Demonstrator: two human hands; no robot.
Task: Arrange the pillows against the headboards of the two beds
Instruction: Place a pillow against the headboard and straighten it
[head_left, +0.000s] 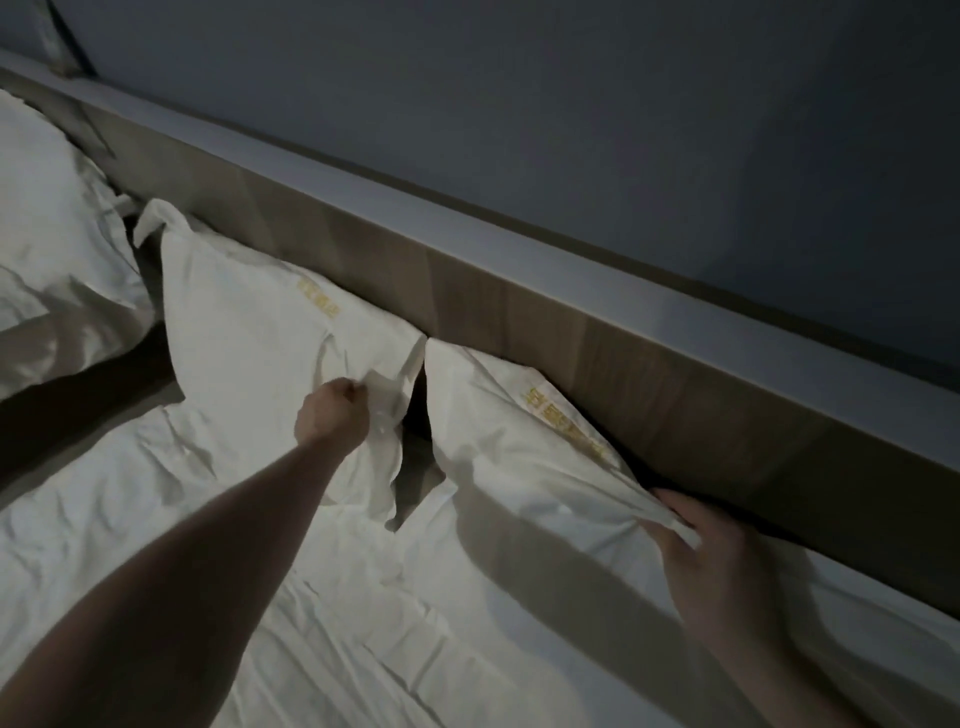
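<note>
Two white pillows with yellow lettering lean against the long brown headboard (467, 291) of the near bed. My left hand (335, 410) pinches a fold of cloth near the right edge of the left pillow (249, 332). My right hand (696, 535) grips the lower right corner of the right pillow (509, 452), close to the headboard. A narrow dark gap separates the two pillows. Another white pillow (47, 208) lies on the second bed at the far left.
A crumpled white duvet (363, 623) covers the near bed below the pillows. A dark gap (78, 400) runs between the two beds. A grey wall (623, 130) rises above the headboard's pale top ledge.
</note>
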